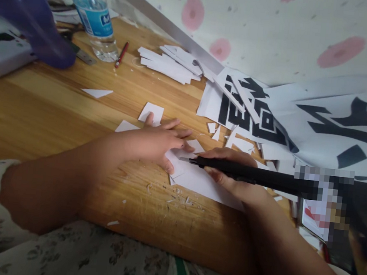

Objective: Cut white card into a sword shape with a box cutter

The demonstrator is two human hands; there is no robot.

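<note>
My left hand (pixel 160 141) lies with fingers spread over white paper, pressing it on the wooden table. A square white paper piece (pixel 155 110) sticks out beyond its thumb side. My right hand (pixel 231 177) is wrapped round a black utility knife (pixel 248 173), whose thin blade points left over a white paper strip (pixel 205 181), close to my left fingers. I cannot tell whether the blade touches the paper. Small paper shavings (pixel 186 201) lie on the table just in front of the strip.
A water bottle (pixel 96 19) and a red-and-black pencil (pixel 122 54) are at the back left, near a purple object (pixel 35 17). Paper strips (pixel 171 64) are stacked by the wall. Sheets with black printed characters (pixel 252 105) and scraps (pixel 240 143) cover the right side.
</note>
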